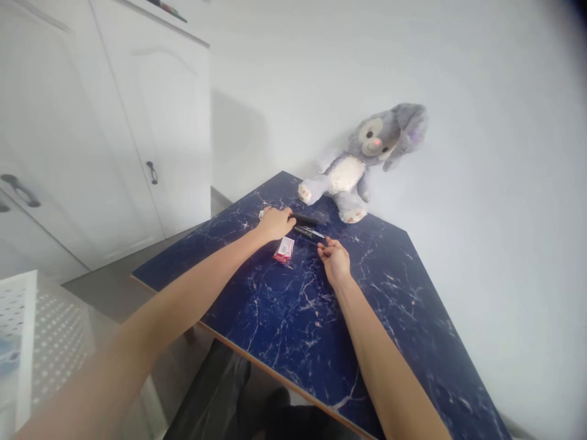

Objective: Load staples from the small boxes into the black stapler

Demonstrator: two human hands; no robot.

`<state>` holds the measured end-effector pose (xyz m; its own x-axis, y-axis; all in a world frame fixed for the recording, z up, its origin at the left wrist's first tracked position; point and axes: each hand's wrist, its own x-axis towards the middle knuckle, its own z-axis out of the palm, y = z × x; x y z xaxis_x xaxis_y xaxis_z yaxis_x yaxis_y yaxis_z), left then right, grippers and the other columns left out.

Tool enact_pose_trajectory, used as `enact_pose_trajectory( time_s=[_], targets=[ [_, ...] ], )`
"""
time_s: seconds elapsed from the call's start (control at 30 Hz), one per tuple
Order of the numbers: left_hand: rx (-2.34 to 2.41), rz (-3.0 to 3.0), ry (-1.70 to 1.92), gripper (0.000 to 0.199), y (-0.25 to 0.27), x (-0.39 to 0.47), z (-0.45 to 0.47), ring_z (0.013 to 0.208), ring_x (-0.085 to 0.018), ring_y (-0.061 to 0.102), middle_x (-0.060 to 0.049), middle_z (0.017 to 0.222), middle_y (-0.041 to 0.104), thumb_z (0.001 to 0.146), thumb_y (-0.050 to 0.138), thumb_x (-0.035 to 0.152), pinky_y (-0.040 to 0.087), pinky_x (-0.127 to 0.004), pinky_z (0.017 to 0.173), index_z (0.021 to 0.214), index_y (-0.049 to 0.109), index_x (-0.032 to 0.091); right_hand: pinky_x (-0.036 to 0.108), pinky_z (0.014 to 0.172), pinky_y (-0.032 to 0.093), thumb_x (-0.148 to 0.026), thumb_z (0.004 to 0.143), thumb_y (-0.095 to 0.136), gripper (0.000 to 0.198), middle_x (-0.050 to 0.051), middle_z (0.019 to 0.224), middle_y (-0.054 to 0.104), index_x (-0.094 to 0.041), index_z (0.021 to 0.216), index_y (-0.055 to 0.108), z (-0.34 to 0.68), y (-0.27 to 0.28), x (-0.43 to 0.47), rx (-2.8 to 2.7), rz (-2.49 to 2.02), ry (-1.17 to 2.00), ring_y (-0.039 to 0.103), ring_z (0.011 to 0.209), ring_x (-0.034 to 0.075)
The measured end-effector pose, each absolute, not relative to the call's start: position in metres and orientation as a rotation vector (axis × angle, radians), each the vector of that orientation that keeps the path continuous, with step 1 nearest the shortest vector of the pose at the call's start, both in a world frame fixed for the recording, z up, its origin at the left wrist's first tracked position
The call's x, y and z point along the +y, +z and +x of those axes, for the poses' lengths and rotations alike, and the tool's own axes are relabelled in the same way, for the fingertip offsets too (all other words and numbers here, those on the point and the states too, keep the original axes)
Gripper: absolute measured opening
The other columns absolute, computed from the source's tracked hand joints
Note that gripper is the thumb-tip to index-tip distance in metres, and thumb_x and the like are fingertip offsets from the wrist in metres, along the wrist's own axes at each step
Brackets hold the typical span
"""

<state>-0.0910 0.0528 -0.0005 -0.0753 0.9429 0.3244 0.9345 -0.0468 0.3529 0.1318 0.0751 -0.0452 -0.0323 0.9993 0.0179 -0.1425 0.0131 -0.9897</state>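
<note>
On the blue marble-patterned table, my left hand is closed at the left ends of several dark, slim items. The upper one is a thick black item whose kind I cannot make out. Below it lies a slim black pen-like item. My right hand pinches the right end of a pen with a pale, clear-looking barrel. The pen's left end meets the dark items near my left hand. A small red and white packet lies just below my left hand.
A grey plush toy sits at the table's far edge, leaning on the white wall. White cupboards stand at left. A white perforated basket is at lower left. The table's front edge faces my legs.
</note>
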Motion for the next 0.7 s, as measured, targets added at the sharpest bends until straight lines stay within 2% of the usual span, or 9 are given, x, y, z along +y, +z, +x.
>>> enact_pose_trajectory(
  time_s=[0.1,0.23,0.37,0.5,0.6,0.7],
  targets=[
    [2.191,2.104,0.782,0.039,-0.002,0.054,-0.090,0.097,-0.029,0.069,-0.011,0.092,0.075,0.096,0.041,0.038,0.036,-0.045,0.106,0.122,0.061,0.016,0.038,0.076,0.061,-0.020,0.056,0.053,0.021,0.005,0.121,0.058,-0.021,0.074,0.043,0.125,-0.049,0.078,-1.257,-1.066,1.247,0.067,0.091,0.021],
    [2.215,2.068,0.806,0.042,-0.004,0.051,-0.085,0.096,-0.032,0.069,-0.012,0.097,0.074,0.092,0.049,0.044,0.048,-0.041,0.091,0.122,0.060,0.017,0.031,0.065,0.060,-0.021,0.053,0.051,0.020,0.004,0.126,0.057,-0.020,0.073,0.046,0.120,-0.045,0.076,-1.313,-1.073,1.283,0.068,0.086,0.020],
    [2.188,2.024,0.837,0.043,-0.003,0.046,-0.081,0.093,-0.033,0.070,-0.010,0.095,0.074,0.078,0.066,0.043,0.051,-0.037,0.081,0.115,0.063,0.021,0.023,0.045,0.048,-0.021,0.050,0.048,0.019,0.006,0.142,0.049,-0.018,0.069,0.048,0.119,-0.037,0.072,-1.295,-1.109,1.335,0.068,0.074,0.016],
    [2.188,1.965,0.862,0.054,-0.002,0.044,-0.079,0.097,-0.032,0.069,-0.009,0.100,0.074,0.074,0.071,0.042,0.052,-0.036,0.083,0.122,0.060,0.021,0.023,0.041,0.042,-0.023,0.051,0.047,0.017,0.009,0.147,0.046,-0.017,0.066,0.048,0.116,-0.033,0.065,-1.369,-1.066,1.339,0.064,0.061,0.012],
    [2.193,1.980,0.883,0.060,-0.004,0.044,-0.076,0.101,-0.031,0.069,-0.007,0.104,0.075,0.071,0.074,0.039,0.048,-0.039,0.095,0.126,0.058,0.022,0.023,0.041,0.042,-0.024,0.053,0.047,0.014,0.010,0.152,0.041,-0.016,0.065,0.048,0.110,-0.032,0.058,-1.466,-1.060,1.346,0.063,0.061,0.011],
    [2.207,2.017,0.888,0.057,-0.006,0.043,-0.075,0.101,-0.030,0.069,-0.006,0.103,0.075,0.071,0.075,0.035,0.042,-0.041,0.104,0.124,0.059,0.022,0.022,0.042,0.043,-0.023,0.054,0.048,0.014,0.010,0.158,0.033,-0.015,0.065,0.051,0.106,-0.031,0.053,-1.482,-1.088,1.359,0.064,0.062,0.011]
  ],
)
